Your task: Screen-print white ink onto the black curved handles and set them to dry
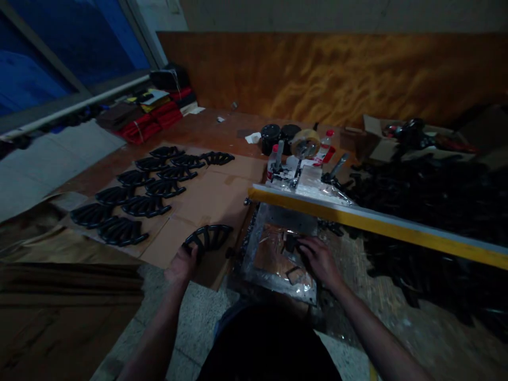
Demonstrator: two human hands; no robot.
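My left hand (181, 264) is closed on the near end of a black curved, ribbed part (214, 235) at the near edge of the cardboard sheet (206, 196). On the right, my right hand (319, 258) has its fingers bent together against a small black piece (291, 243). That piece sits on a metal plate (250, 267) partly covered with brown sheet and clear tape. A small square block (295, 275) is on the plate, nearer to me. Similar curved black parts (145, 205) lie in rows on the left of the cardboard.
A yellow and silver bar (357, 219) crosses above the plate toward the right. Behind it stand a tape roll (305, 143), black jars (270, 138) and red-capped bottles (327, 138). Black parts (428, 206) are heaped on the right, below an open carton (375, 145).
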